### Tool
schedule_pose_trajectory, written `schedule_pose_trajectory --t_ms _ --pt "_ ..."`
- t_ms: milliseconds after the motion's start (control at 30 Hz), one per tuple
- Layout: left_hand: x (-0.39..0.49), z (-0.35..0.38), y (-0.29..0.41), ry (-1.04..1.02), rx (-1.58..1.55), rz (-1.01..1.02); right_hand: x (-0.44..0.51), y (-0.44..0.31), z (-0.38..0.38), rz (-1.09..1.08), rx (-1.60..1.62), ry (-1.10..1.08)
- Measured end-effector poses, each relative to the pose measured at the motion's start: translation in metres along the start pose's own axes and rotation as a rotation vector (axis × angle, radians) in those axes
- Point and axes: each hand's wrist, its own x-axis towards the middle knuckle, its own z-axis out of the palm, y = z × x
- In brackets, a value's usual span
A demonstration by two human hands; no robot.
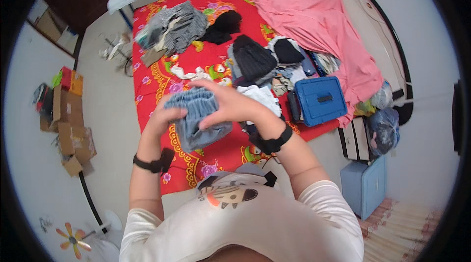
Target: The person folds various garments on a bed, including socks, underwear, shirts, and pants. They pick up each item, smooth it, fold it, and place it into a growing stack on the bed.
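A folded light-blue denim garment (200,115) with a gathered elastic waistband is held above the bed between both hands. My left hand (163,115) grips its left side, the thumb lying over the front. At its right edge is my right hand (230,104), thumb on the front and fingers spread over the top. Below and around it lies a red floral bedsheet (209,155). Just beyond the hands, a crumpled white cloth (191,73) rests on the sheet. White folded clothes (261,96) are partly hidden behind my right forearm.
Dark folded clothes (254,59) and a blue lidded storage box (321,101) are on the bed's right side. A loose heap of clothes (176,26) lies far left, near a black garment (224,26). A pink sheet (312,15) covers the far right. Cardboard boxes (70,115) stand at left.
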Motion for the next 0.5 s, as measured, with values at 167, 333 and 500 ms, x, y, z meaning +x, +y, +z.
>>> schedule_pose_trajectory --t_ms 167,333,500 --pt "0.005 -0.01 -0.001 0.202 0.022 0.301 0.017 -0.017 0.004 -0.014 -0.066 0.172" --pt "-0.006 -0.029 -0.043 -0.04 0.356 0.158 0.024 -0.02 0.006 -0.043 0.098 0.412" --pt "-0.024 -0.042 -0.091 0.001 0.126 -0.144 0.028 -0.005 -0.033 -0.038 0.355 0.757"
